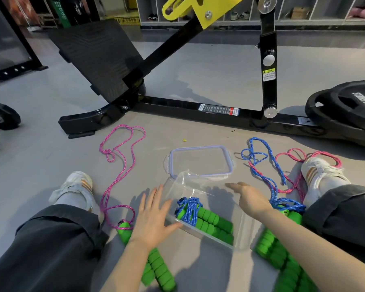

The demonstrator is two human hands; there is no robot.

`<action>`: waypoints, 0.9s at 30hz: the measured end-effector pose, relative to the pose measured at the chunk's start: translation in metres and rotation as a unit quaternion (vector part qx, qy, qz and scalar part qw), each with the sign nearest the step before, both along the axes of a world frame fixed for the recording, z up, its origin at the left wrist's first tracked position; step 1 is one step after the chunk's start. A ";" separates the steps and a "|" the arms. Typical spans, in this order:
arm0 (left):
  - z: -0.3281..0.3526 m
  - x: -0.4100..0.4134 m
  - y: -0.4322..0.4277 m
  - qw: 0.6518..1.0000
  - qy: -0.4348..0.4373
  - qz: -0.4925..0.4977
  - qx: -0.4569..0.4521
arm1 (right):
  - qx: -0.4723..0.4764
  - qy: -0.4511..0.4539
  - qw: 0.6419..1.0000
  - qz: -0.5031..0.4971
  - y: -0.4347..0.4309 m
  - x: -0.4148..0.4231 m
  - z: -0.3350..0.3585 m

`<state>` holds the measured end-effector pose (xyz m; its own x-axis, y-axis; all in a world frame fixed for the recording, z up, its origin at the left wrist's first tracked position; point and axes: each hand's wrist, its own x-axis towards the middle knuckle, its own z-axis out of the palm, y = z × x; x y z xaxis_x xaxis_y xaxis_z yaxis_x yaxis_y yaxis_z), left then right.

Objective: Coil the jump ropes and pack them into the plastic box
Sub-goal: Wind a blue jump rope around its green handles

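**Surface and room.** The floor [198, 81] is smooth grey. A black machine frame [177, 104] crosses it well beyond the fingertips of both hands, with a sloped footplate [97, 57] on its left. Weight plates [346, 106] lie at far right, and a dumbbell [2, 116] at far left. Open shelves [303, 13] line the back wall.

**Hands.** The left hand [154, 218] is flat with its fingers straight and spread. It holds nothing, and its thumb lies at the near-left edge of the clear plastic box [240, 228]. The right hand [249, 197] is also extended with its fingers straight, over the box's right side. It holds nothing; contact with the box cannot be confirmed.

**Task items.** Between the two hands, inside the box, lies a coiled blue rope [190, 209] wound round its green handles. The lid [200, 161] lies flat on the floor just beyond the fingertips. A loose pink rope [122, 161] runs left of the left fingers. A loose blue rope [268, 165] and a second pink rope [316, 157] lie tangled right of the right fingers, beside a white shoe [320, 175].

**Hidden or cut off.**
- The right forearm covers part of the right-hand rope handles [278, 249].
- The left wrist covers part of the left pair [156, 268].
- The box walls are transparent and hard to trace.
- The dumbbell and the plates are cut off by the frame edges.
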<state>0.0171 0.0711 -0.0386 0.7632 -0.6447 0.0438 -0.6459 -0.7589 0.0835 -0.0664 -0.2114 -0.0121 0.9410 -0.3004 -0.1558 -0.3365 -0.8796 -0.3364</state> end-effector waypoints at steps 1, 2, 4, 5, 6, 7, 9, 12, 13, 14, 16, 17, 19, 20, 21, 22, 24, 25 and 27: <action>-0.003 0.000 0.001 1.000 0.023 0.012 0.006 | -0.021 0.000 1.000 0.010 0.000 0.003 -0.001; -0.005 -0.003 0.001 0.999 0.028 0.029 0.001 | -0.050 0.003 0.999 0.018 0.001 0.003 -0.002; -0.006 -0.008 -0.002 0.997 0.042 0.057 0.001 | -0.101 0.010 0.995 0.017 0.005 -0.003 -0.004; -0.004 -0.013 -0.006 0.997 0.041 0.059 -0.016 | -0.107 0.007 0.994 0.004 0.007 -0.009 -0.005; -0.002 -0.018 -0.011 0.996 0.049 0.070 -0.040 | -0.101 0.003 0.995 -0.013 0.010 -0.015 -0.007; 0.001 -0.023 -0.016 0.993 0.054 0.088 -0.060 | -0.084 -0.001 0.996 -0.033 0.012 -0.021 -0.009; 0.003 -0.034 -0.023 0.988 0.092 0.110 -0.065 | -0.029 -0.006 0.997 -0.069 0.018 -0.031 -0.013; 0.004 -0.052 -0.033 0.981 0.109 0.138 -0.081 | 0.040 0.005 0.995 -0.088 0.026 -0.040 -0.015; 0.004 -0.057 -0.035 0.981 0.109 0.136 -0.087 | 0.043 0.006 0.995 -0.089 0.026 -0.042 -0.015; 0.002 -0.062 -0.035 0.982 0.110 0.131 -0.083 | 0.039 0.008 0.995 -0.088 0.026 -0.044 -0.015; -0.004 -0.070 -0.033 0.985 0.095 0.113 -0.090 | 0.009 0.023 0.997 -0.080 0.023 -0.046 -0.015; -0.007 -0.072 -0.032 0.988 0.083 0.096 -0.092 | -0.011 0.033 0.997 -0.074 0.021 -0.047 -0.015; -0.011 -0.074 -0.030 0.993 0.085 0.051 -0.067 | -0.045 0.046 0.996 -0.067 0.018 -0.050 -0.015; -0.012 -0.073 -0.029 0.994 0.096 0.033 -0.050 | -0.059 0.052 0.995 -0.068 0.016 -0.051 -0.016; -0.011 -0.072 -0.029 0.993 0.108 0.021 -0.034 | -0.075 0.058 0.993 -0.070 0.015 -0.052 -0.017; -0.007 -0.070 -0.029 0.993 0.112 0.010 -0.024 | -0.090 0.064 0.991 -0.072 0.014 -0.053 -0.019; -0.004 -0.069 -0.030 0.994 0.109 -0.003 -0.010 | -0.110 0.048 0.990 -0.069 0.013 -0.054 -0.020; -0.003 -0.069 -0.032 0.994 0.110 -0.007 -0.001 | -0.118 0.021 0.991 -0.060 0.014 -0.055 -0.023; -0.003 -0.069 -0.032 0.994 0.108 -0.006 0.001 | -0.149 -0.046 0.988 -0.011 0.019 -0.056 -0.026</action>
<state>-0.0518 0.0388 -0.0412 0.7467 -0.6537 -0.1225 -0.6220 -0.7516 0.2196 -0.1227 -0.1923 -0.0382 0.9395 -0.3414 0.0283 -0.3377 -0.9367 -0.0926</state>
